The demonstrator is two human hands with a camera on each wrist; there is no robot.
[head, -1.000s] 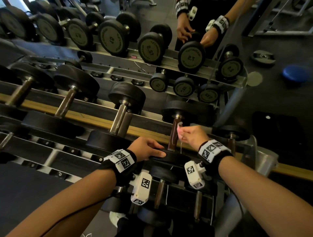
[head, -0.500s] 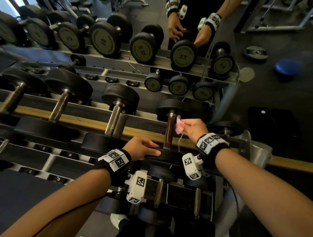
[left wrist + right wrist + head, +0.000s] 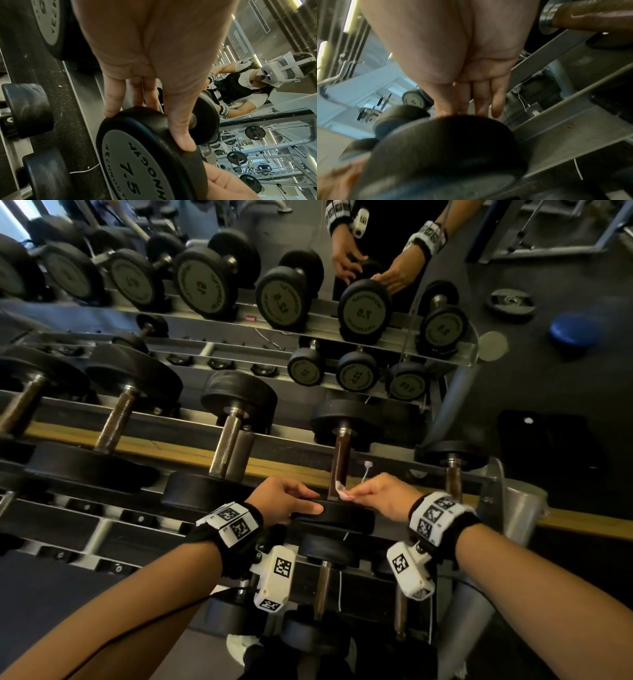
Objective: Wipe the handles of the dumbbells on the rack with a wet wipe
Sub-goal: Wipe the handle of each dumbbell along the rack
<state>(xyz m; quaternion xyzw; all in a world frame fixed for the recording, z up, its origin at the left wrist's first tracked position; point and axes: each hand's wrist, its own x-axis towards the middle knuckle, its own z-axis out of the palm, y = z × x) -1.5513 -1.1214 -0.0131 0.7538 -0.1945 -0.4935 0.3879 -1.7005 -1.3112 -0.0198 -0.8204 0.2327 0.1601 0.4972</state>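
A black 7.5 dumbbell (image 3: pixel 346 419) lies on the top rail of the rack (image 3: pixel 191 453), its brown handle (image 3: pixel 342 460) pointing away from me. My left hand (image 3: pixel 301 503) grips the rim of its near head (image 3: pixel 137 155), thumb on one side and fingers on the other. Just right of it, my right hand (image 3: pixel 356 494) pinches a small white wet wipe (image 3: pixel 342 491) against the handle's near end, right at the near head. In the right wrist view the wipe is hidden behind the dark head (image 3: pixel 447 142), below my right hand (image 3: pixel 471 108).
More dumbbells lie on the rail to the left (image 3: pixel 226 446) and right (image 3: pixel 452 474), and others on the tier below (image 3: pixel 322 587). A mirror behind the rack reflects the weights (image 3: pixel 363 309) and my hands. A thin white cord (image 3: pixel 365 470) hangs by the handle.
My right hand has slid the wipe down the handle, from near the far head to its near end. The left hand has kept its grip on the near head.
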